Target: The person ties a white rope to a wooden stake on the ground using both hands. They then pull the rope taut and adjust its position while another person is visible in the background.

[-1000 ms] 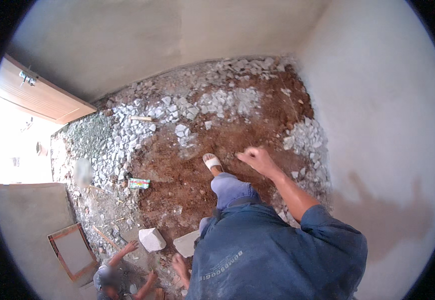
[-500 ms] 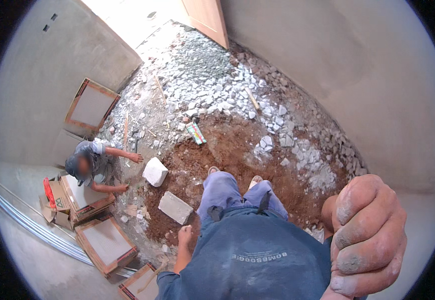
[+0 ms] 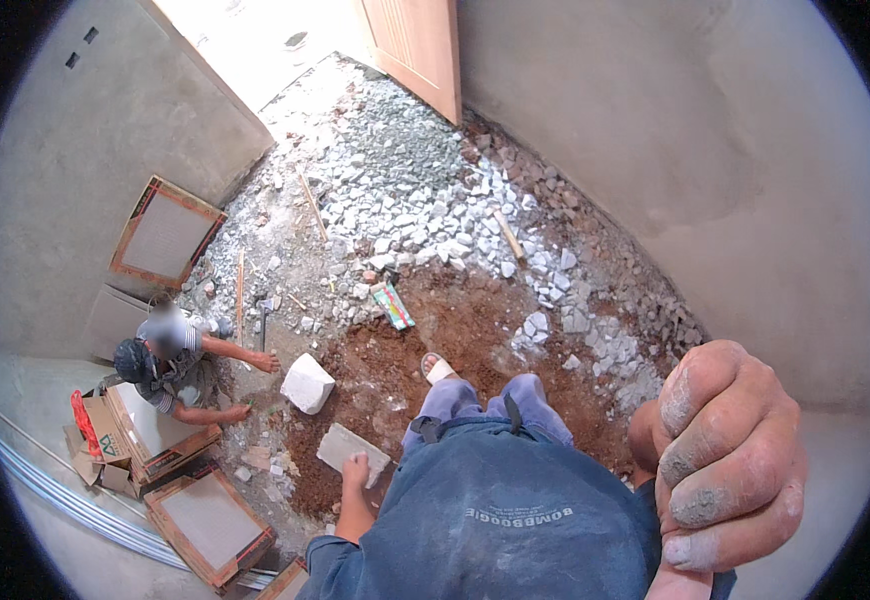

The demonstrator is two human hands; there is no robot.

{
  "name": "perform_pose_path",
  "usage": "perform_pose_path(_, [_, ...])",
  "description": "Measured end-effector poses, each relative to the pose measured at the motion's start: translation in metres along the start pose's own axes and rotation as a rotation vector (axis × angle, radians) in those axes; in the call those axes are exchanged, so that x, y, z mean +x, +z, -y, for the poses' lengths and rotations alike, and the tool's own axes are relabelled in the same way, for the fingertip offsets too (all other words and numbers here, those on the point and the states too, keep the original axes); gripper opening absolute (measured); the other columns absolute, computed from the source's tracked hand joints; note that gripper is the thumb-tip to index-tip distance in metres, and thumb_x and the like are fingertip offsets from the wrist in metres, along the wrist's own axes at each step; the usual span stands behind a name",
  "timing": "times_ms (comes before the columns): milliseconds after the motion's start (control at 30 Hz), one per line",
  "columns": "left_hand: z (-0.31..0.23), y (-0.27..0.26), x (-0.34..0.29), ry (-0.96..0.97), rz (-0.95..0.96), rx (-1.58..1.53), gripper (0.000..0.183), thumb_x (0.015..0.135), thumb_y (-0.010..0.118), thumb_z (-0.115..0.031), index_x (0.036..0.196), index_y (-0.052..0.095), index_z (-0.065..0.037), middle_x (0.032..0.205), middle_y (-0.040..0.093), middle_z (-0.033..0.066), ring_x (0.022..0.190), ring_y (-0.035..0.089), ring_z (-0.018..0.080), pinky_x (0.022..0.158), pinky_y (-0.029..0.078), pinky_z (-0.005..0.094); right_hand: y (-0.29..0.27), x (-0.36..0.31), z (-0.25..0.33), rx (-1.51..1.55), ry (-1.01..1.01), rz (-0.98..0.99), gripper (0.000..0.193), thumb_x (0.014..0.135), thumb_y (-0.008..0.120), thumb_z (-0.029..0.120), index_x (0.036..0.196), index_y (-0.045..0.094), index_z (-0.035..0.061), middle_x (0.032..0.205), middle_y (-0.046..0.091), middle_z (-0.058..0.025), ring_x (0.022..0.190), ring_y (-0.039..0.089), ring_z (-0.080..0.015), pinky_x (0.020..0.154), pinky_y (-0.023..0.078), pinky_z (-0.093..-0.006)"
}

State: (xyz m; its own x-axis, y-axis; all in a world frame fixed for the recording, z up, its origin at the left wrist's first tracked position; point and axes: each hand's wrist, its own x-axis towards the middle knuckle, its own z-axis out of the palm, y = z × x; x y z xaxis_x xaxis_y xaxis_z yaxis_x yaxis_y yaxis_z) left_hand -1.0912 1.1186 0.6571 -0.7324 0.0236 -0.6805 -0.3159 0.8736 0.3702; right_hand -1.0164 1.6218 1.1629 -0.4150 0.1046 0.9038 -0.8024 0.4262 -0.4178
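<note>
My right hand is closed in a fist, large and near at the right. Grey dust covers its knuckles, and whatever it may hold is hidden. My left hand hangs low beside my body, fingers curled in, with nothing seen in it. Behind it from this angle lies a flat pale block on brown soil; I cannot tell whether they touch. Just beyond sits a chunky white block. My blue shirt fills the lower middle, and one sandalled foot shows ahead.
Another person crouches at the left, arms stretched toward the ground. Framed panels and cardboard stand around them, with metal pipes along the wall. White rubble spreads toward a wooden door. A hammer lies near the person.
My view has shifted forward, so the blocks and rubble sit closer. My left hand has swung forward, overlapping the flat block. One foot has stepped ahead. The right fist stays raised.
</note>
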Motion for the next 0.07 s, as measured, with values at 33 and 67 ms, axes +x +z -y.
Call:
perform_pose_path(33, [-0.021, -0.017, 0.016, 0.061, -0.019, -0.031, 0.037, 0.085, 0.056, -0.035, 0.086, 0.063, 0.002, 0.070, 0.063, 0.0123, 0.068, 0.064, 0.0224, 0.063, 0.050, 0.0374, 0.004, 0.004, -0.014, 0.034, -0.024, 0.036, 0.023, 0.074, 0.079, 0.030, 0.073, 0.060, 0.0168, 0.062, 0.052, 0.0085, 0.044, 0.046, -0.0013, 0.046, 0.028, -0.0193])
perform_pose_path(67, [-0.043, -0.032, 0.028, 0.086, -0.061, -0.052, 0.038, 0.086, 0.057, -0.039, 0.089, 0.065, -0.001, 0.078, 0.064, 0.0146, 0.067, 0.064, 0.0253, 0.063, 0.050, 0.0385, 0.009, 0.008, -0.022, 0.029, 0.012, 0.018, 0.023, 0.074, 0.079, 0.030, 0.073, 0.060, 0.0168, 0.062, 0.052, 0.0085, 0.044, 0.046, -0.0013, 0.046, 0.028, -0.0193])
